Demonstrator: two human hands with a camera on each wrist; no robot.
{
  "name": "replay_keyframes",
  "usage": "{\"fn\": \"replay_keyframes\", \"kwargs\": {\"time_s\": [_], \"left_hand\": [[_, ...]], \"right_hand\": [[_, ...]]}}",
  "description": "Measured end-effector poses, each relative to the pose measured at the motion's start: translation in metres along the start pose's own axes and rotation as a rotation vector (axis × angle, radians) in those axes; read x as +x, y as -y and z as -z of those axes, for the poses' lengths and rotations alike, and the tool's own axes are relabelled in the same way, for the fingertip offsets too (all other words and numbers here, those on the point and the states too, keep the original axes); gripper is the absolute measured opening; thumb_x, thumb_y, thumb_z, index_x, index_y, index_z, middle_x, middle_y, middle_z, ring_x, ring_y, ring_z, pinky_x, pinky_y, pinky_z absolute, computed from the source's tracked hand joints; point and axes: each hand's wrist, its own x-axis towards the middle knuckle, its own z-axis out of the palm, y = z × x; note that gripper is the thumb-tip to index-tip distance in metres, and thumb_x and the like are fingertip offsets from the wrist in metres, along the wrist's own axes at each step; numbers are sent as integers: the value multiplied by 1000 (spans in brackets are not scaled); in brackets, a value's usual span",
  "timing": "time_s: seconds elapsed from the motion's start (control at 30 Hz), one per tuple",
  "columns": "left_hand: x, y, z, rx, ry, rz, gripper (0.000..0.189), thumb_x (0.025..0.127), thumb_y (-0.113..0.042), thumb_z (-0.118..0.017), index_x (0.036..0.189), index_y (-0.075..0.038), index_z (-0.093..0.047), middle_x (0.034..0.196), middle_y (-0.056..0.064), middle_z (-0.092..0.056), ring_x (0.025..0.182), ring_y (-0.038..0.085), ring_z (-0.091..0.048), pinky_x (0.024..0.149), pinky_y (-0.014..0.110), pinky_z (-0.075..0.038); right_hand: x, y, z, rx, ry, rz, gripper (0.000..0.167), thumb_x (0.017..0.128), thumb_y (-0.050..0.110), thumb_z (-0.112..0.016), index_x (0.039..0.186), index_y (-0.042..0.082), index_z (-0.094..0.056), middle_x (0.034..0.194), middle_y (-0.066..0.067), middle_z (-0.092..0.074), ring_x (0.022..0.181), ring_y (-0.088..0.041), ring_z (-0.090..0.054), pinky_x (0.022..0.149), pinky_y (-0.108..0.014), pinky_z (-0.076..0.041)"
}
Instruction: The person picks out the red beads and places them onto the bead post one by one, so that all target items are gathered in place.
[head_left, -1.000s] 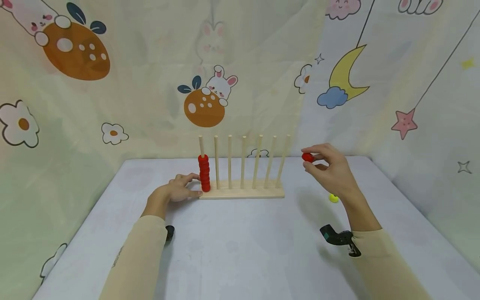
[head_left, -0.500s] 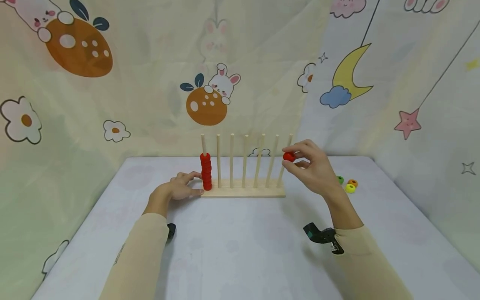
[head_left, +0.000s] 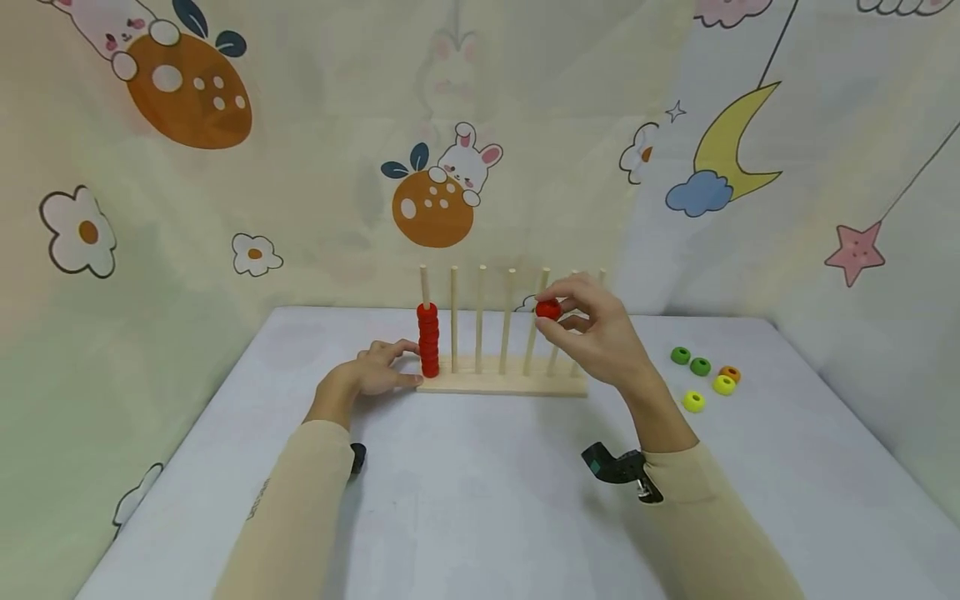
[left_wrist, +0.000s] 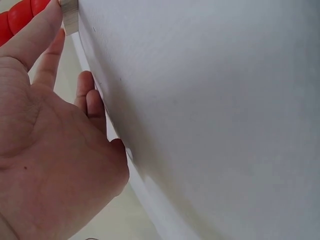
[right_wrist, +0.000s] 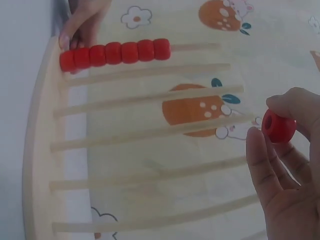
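Note:
A wooden peg rack [head_left: 495,384] with a row of upright pegs stands on the table. Red beads [head_left: 428,342] are stacked on its leftmost peg, whose bare tip shows above them; the other pegs carry none. My left hand [head_left: 373,372] holds the base's left end, thumb at the front edge and fingers behind; in the left wrist view the thumb meets the wood. Between thumb and fingertips my right hand [head_left: 596,333] pinches a red bead [head_left: 548,309], raised at the height of the peg tops. The bead's hole [right_wrist: 268,121] faces the pegs in the right wrist view.
Right of the rack lie loose beads on the white table [head_left: 465,492]: two green beads [head_left: 700,367], an orange bead [head_left: 730,373] and two yellow beads [head_left: 693,402]. A printed cloth [head_left: 330,167] hangs close behind the rack.
My right hand has carried the red bead leftward from beyond the rack's right end to in front of the right-hand pegs. The loose beads have come into view. My left hand stays put.

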Motion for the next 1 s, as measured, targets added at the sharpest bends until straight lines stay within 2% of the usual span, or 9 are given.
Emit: {"fn": "replay_keyframes", "kwargs": {"time_s": [0.07,0.3,0.5,0.63,0.87,1.0], "left_hand": [[2,0,-2,5,3,2,64,92,-51,-68,149,-40,-41,161,13,-29,143,41,-28,108,73,-31],[-9,-9,5,26,16,2,65,93,-53,-66,151,-38,-40,160,17,-28,143,44,-29,108,72,-32],[-5,-9,4,31,24,14,65,93,-52,-65,152,-39,-38,162,15,-27,145,43,-27,110,72,-30],[-1,-10,2,42,22,-10,67,93,-54,-66,152,-38,-39,162,16,-28,144,44,-27,109,73,-31],[-1,-8,2,42,28,31,67,93,-53,-66,152,-40,-38,162,14,-26,145,41,-26,110,71,-31],[-3,-9,5,40,30,24,68,93,-55,-66,153,-39,-37,162,16,-26,144,43,-26,109,72,-31]], "right_hand": [[1,1,-5,11,14,-4,27,91,-1,-75,117,7,-71,111,-7,-62,90,-23,-65,80,-27,-61],[8,8,-22,74,38,-4,32,89,0,-78,119,7,-71,114,-8,-62,92,-25,-66,84,-31,-61],[14,11,-32,83,77,28,39,90,-1,-77,127,8,-70,122,-6,-61,98,-23,-67,88,-34,-60],[19,10,-37,84,65,67,39,91,-4,-74,128,6,-70,124,-7,-60,100,-24,-67,88,-35,-60],[33,12,-55,128,51,89,36,92,-3,-72,127,3,-69,122,-10,-60,98,-25,-68,86,-35,-61],[40,15,-66,146,38,91,35,91,-1,-74,125,3,-69,121,-9,-61,97,-24,-68,83,-35,-62]]}}
